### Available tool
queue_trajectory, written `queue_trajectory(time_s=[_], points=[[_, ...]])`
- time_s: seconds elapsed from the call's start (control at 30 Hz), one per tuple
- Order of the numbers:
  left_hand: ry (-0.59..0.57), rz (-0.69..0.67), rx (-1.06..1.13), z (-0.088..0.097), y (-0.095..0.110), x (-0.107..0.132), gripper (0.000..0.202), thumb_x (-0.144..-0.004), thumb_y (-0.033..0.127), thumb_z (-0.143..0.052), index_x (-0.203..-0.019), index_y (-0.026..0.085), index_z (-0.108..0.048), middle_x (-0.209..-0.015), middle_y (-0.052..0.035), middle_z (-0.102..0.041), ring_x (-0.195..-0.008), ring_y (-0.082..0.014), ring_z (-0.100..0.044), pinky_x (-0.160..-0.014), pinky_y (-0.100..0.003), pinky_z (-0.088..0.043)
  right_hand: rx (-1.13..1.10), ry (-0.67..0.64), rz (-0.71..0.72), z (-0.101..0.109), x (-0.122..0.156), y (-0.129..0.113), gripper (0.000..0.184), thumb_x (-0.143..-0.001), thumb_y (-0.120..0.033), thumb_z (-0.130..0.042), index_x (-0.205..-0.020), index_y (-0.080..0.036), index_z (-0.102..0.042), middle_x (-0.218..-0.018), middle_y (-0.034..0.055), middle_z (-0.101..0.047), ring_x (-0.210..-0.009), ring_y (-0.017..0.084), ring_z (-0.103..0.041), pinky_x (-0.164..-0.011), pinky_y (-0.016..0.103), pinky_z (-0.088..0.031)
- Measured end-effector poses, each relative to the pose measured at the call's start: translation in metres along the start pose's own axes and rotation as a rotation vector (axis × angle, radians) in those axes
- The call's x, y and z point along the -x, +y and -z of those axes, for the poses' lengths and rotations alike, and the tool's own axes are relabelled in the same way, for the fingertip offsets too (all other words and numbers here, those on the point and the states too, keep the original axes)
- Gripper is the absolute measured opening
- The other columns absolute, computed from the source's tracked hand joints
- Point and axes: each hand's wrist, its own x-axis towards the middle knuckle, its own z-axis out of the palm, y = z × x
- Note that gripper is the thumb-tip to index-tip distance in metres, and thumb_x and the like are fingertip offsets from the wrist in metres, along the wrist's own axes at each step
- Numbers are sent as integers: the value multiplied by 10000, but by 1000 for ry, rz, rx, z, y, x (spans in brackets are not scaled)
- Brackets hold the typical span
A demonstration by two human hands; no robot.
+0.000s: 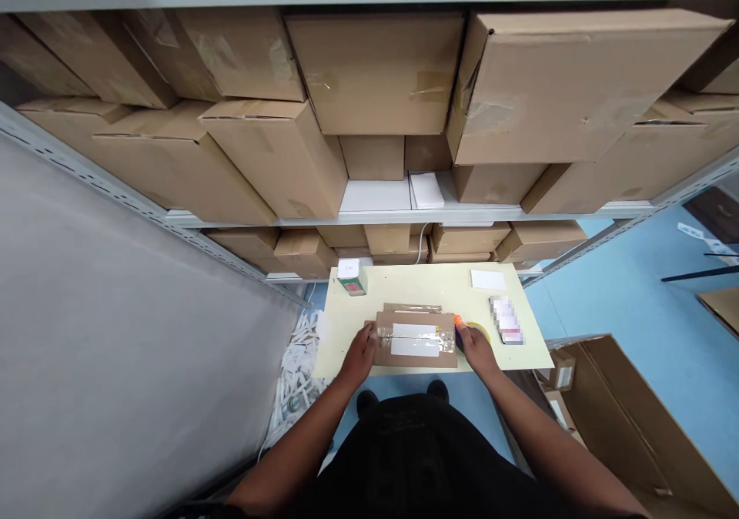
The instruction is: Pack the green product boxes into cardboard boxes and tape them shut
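Note:
A small cardboard box (416,361) lies near the front edge of the pale yellow table (346,319). A white label (414,340) sits on its top, with shiny clear tape across it. My left hand (361,353) is closed on the box's left edge. At the right end of the box, my right hand (478,349) grips what looks like a tape dispenser, with an orange front part (459,322), a dark side and a yellow-rimmed roll (483,330). My fingers hide much of it.
A white-and-green small box (352,276) stands at the table's back left. On the right are a white card (488,279) and a blurred stack (506,320). Shelves of cartons (375,72) rise behind; a large open carton (623,419) holds parcels on the floor at right.

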Motion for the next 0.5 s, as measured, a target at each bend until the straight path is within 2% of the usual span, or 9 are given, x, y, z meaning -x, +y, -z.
queue_trajectory(time_s=[0.1,0.17,0.23,0.3,0.37,0.5], points=[[-63,63,12,5,17,-17,578,-1046,547,-287,-1282,179,-666,-1309,-132,-704,-1270,-300,-628,-1096,-470,-477,-159,-114,-63,0,4,-25,856,-1023,-668,-10,-1196,-178,-690,-1220,137,-726,-1176,285,-649,-995,359,-496],[-72,86,7,7,29,-19,572,-1040,566,-295,-1210,174,-676,-1199,-133,-729,-1163,-305,-668,-1027,-469,-507,-134,-84,-104,1,7,-40,881,-1007,-696,-1,-1236,-174,-672,-1277,150,-701,-1238,299,-620,-1033,376,-483],[-3,74,7,9,37,-11,523,-1032,570,-340,-1186,176,-647,-1135,-125,-723,-1088,-295,-678,-973,-451,-520,-144,13,-56,4,14,-48,854,-1008,-700,-23,-1305,-185,-636,-1364,154,-655,-1322,298,-563,-1105,388,-439],[90,33,34,11,40,2,473,-1033,560,-360,-1206,190,-599,-1125,-106,-700,-1080,-272,-663,-970,-426,-512,-241,75,48,9,23,-47,805,-1011,-708,-69,-1394,-206,-569,-1438,142,-605,-1373,287,-518,-1134,390,-425],[151,-10,73,10,37,15,451,-1042,553,-343,-1228,203,-557,-1151,-97,-672,-1110,-256,-638,-998,-412,-496,-350,54,111,9,32,-38,799,-1002,-730,-78,-1451,-230,-509,-1444,128,-595,-1360,282,-528,-1091,394,-471],[175,-6,137,-2,14,25,453,-1045,555,-297,-1230,209,-523,-1212,-110,-636,-1153,-249,-606,-1021,-403,-487,-428,-59,67,-12,40,-16,894,-941,-819,-39,-1415,-234,-519,-1326,135,-646,-1223,293,-613,-946,392,-556]])
